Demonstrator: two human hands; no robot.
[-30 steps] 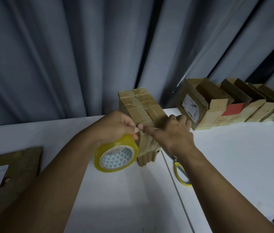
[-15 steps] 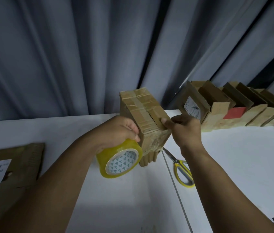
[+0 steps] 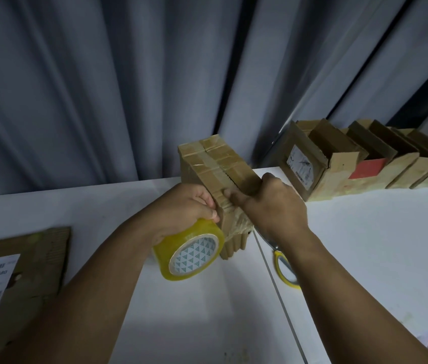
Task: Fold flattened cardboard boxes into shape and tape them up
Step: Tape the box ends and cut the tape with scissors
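Two hands work here, with one roll of tape, one box under way, one pair of scissors, one flattened sheet of cardboard, and a row of what look like five folded boxes, though the far ones run together. The box (image 3: pixel 215 164) stands on the white bench (image 3: pixel 365 245) directly between the two grips, brown and narrow, its top crossed by glossy strips of clear tape. More tape lies wrinkled down the face nearest the person. The left hand (image 3: pixel 184 208) is closed round the yellowish tape roll (image 3: pixel 192 254), gripping it from above with the core turned toward the person and the fingertips against the box's near left edge. The right hand (image 3: pixel 273 203) clasps the box's near right corner, fingers curled over the side and thumb stretched leftward across the taped edge. The scissors (image 3: pixel 285 269), yellow-handled, lie on the bench just beneath the right wrist. The row of boxes (image 3: pixel 344 166) stands beyond and to the right of the right grip, flaps up, against the grey curtain (image 3: pixel 102 88). The flattened cardboard (image 3: pixel 23 258), bearing a printed label, lies well to the left of the left grip.
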